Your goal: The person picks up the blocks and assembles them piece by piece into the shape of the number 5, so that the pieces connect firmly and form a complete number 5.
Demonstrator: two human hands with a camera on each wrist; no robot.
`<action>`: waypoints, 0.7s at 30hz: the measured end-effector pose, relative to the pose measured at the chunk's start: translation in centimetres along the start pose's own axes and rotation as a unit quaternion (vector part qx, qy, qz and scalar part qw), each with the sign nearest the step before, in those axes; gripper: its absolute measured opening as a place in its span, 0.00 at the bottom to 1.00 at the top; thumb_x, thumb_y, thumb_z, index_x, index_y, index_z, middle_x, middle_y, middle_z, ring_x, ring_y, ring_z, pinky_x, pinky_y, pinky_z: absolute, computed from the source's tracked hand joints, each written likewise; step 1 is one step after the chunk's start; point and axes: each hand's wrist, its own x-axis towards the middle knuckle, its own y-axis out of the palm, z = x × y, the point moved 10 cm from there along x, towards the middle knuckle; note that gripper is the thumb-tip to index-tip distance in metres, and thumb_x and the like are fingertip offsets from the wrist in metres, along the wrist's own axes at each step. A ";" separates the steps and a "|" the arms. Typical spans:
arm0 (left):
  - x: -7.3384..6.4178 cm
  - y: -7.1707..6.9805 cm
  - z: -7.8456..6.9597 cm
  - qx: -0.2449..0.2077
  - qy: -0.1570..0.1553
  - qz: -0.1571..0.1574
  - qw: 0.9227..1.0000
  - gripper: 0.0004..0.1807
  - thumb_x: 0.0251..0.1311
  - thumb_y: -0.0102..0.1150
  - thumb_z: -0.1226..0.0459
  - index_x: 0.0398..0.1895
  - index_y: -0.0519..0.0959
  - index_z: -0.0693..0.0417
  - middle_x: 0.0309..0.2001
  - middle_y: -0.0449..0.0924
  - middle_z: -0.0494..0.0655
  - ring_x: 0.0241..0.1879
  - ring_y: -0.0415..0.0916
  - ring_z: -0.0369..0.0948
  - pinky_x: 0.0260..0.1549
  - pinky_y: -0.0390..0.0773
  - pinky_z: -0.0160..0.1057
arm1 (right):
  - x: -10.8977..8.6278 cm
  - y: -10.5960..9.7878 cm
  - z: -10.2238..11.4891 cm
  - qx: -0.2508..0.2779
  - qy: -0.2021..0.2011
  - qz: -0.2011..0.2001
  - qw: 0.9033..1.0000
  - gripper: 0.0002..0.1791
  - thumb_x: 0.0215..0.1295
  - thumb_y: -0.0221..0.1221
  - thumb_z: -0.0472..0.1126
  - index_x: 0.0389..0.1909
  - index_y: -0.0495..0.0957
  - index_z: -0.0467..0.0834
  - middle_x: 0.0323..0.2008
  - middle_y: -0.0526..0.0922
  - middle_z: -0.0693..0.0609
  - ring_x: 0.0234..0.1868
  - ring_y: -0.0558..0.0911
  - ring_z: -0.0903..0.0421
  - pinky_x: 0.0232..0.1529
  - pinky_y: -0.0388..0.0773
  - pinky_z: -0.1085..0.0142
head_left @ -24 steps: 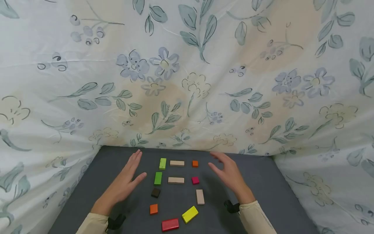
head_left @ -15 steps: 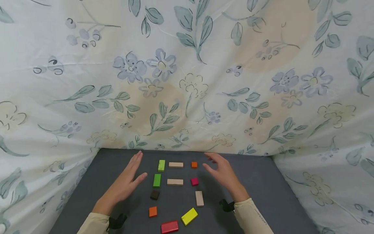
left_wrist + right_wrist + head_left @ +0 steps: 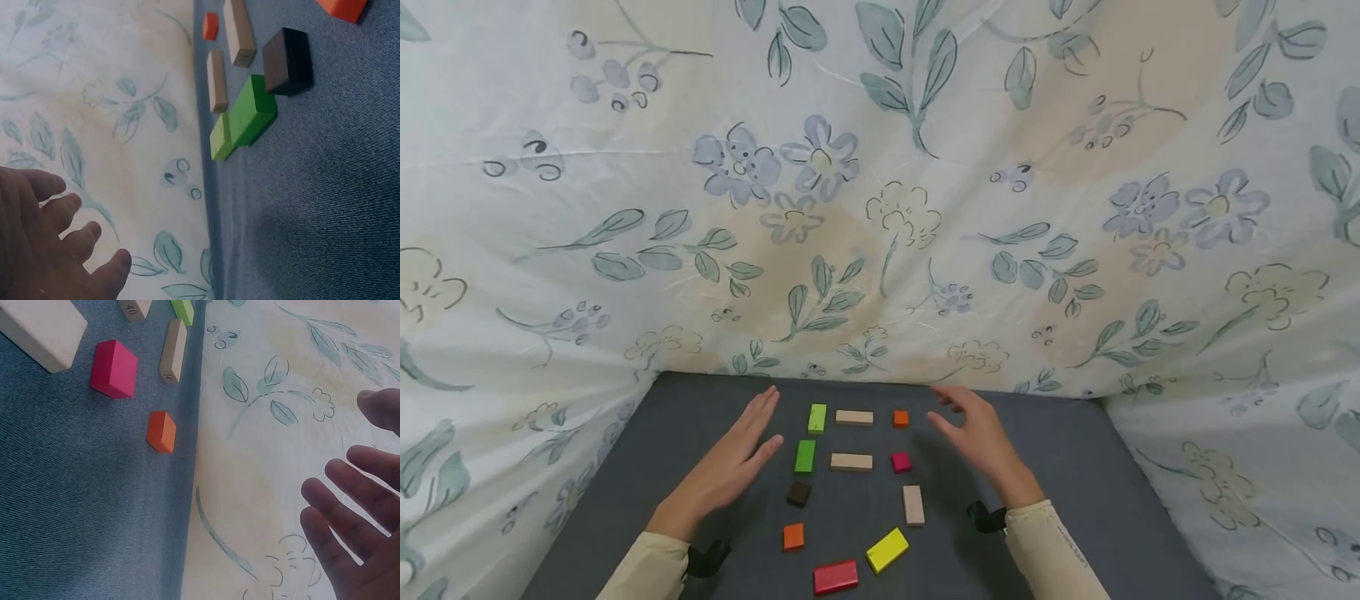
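In the head view my left hand [image 3: 728, 467] hovers left of the blocks, fingers straight and thumb apart, holding nothing. Nearest to it are the light green block [image 3: 817, 419], the green block [image 3: 805, 457] and the dark brown block [image 3: 798, 494]. My right hand [image 3: 983, 437] is raised on the other side, fingers slightly bent and nothing in them. Close by lie a small orange block [image 3: 900, 419], a magenta block [image 3: 901, 462] and an upright-lying pale wooden block [image 3: 913, 506]. Both wrist views show spread, bare fingers away from the blocks.
Two pale wooden bars, the far bar [image 3: 854, 417] and the nearer bar [image 3: 852, 462], lie mid-table. Closer are another orange block [image 3: 793, 537], a yellow block [image 3: 887, 550] and a red block [image 3: 836, 577]. Floral fabric [image 3: 895, 225] surrounds the dark grey tabletop [image 3: 1067, 475].
My left hand has shifted slightly right, toward the blocks. My right hand has moved a little to the left. The blocks stay in place; the head view shifts slightly.
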 end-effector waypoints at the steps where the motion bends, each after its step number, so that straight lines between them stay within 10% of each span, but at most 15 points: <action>1: 0.1 0.1 0.0 -0.002 0.001 0.002 1.000 0.41 0.86 0.47 0.46 0.90 0.47 0.53 0.88 0.43 0.53 0.85 0.39 0.61 0.75 0.50 0.74 | 0.1 -0.1 0.0 -0.002 0.003 -0.002 1.000 0.26 0.72 0.73 0.43 0.69 0.82 0.47 0.57 0.85 0.50 0.56 0.84 0.49 0.58 0.83 0.46; 21: 1.4 2.1 1.6 -0.028 -0.014 0.028 0.999 0.43 0.86 0.45 0.43 0.90 0.47 0.56 0.88 0.43 0.58 0.85 0.39 0.62 0.75 0.48 0.74 | 2.1 2.6 0.3 0.002 0.011 0.037 0.999 0.30 0.72 0.74 0.43 0.73 0.80 0.46 0.64 0.83 0.47 0.60 0.83 0.43 0.58 0.82 0.45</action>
